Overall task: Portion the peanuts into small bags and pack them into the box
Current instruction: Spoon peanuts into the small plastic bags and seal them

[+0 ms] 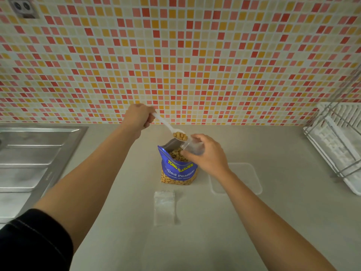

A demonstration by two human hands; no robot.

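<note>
Your left hand, fist closed on a white spoon heaped with peanuts, sits mid-frame. Your right hand pinches a small clear bag open beside it. Below: open blue peanut bag. Right: clear box. Lower centre: spare bags.

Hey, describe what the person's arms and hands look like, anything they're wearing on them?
Both hands, left and right, are bare: no gloves, rings, watch or bracelets visible. The left arm has a black sleeve with thin stitching, ending above the elbow. No sleeve shows on the right arm.
</note>
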